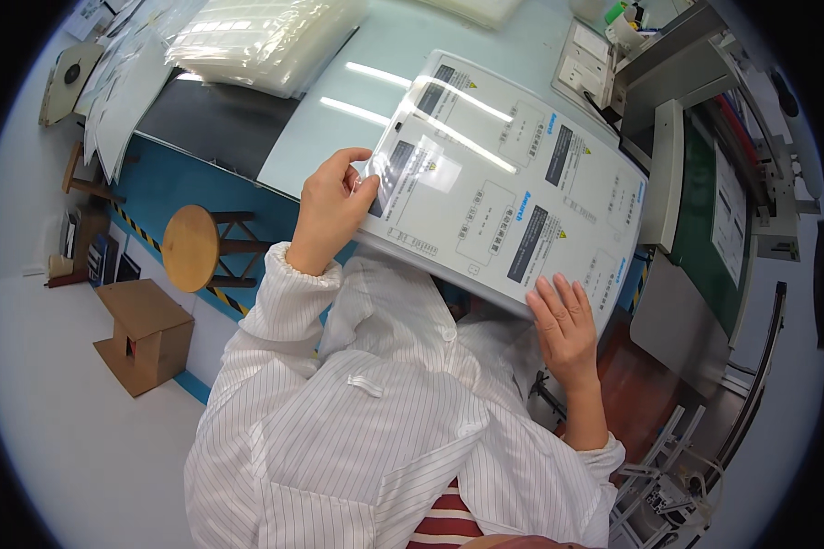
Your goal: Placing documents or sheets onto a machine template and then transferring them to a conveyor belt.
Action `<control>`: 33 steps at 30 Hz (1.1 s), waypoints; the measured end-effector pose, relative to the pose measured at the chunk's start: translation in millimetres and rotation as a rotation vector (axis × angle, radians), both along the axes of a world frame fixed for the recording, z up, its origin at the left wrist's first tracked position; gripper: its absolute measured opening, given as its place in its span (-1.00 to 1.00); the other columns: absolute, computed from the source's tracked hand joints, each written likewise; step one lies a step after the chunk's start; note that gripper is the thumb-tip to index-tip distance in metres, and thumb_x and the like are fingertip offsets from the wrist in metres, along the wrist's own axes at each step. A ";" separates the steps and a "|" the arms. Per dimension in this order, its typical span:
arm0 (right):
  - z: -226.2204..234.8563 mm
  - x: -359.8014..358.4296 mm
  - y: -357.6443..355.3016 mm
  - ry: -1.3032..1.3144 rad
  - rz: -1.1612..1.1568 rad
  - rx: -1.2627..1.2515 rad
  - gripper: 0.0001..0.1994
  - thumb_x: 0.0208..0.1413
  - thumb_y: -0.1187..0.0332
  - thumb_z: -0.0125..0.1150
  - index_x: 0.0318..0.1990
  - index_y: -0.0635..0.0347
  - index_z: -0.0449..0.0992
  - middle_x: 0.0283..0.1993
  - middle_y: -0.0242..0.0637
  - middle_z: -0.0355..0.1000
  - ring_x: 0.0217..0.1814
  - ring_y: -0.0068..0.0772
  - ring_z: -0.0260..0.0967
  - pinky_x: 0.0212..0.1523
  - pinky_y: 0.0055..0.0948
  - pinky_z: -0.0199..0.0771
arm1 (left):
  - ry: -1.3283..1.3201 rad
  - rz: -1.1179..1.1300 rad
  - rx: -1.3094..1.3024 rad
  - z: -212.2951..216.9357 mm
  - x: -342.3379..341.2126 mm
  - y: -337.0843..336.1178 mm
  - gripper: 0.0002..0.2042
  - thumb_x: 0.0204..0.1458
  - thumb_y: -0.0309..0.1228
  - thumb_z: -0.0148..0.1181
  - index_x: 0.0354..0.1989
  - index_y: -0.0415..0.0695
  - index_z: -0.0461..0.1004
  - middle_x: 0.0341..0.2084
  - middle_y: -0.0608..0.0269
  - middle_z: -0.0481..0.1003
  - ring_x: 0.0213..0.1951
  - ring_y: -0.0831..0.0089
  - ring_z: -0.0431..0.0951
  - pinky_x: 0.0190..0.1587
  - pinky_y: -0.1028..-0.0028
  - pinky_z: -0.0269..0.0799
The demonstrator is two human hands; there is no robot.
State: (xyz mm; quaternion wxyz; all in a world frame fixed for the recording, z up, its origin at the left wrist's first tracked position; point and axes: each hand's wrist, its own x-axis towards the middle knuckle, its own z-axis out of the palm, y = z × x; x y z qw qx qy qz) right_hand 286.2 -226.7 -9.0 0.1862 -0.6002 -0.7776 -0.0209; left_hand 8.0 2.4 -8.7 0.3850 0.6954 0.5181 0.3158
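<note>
A stack of glossy printed plastic sheets (471,169), with dark label blocks and blue lettering, lies slanted at the table's near edge, partly over my lap. My left hand (332,203) is closed at the stack's left corner, thumb and fingers pinching the clear edge of a sheet. Flat on the near right edge rests my right hand (566,325), its fingers stretched out on the top sheet. Light glares across the print, so I cannot tell how many sheets the left fingers hold.
A pile of clear plastic film (261,41) sits at the far left of the pale table (325,137), beside a black mat (215,123). On the right stands a machine with a green bed (705,229). A wooden stool (192,247) and cardboard box (146,334) are at left.
</note>
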 end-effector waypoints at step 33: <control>-54.1 176.7 -46.9 0.223 -0.897 0.333 -0.67 0.24 0.37 0.02 0.14 0.17 0.41 0.25 -0.11 0.32 0.29 -0.07 0.26 0.26 -0.24 0.23 | 0.221 -0.202 0.189 -28.8 39.0 16.5 -0.57 0.30 -0.18 -0.07 0.15 -0.30 0.31 -0.10 -0.11 0.49 -0.11 0.22 0.49 -0.01 0.38 0.36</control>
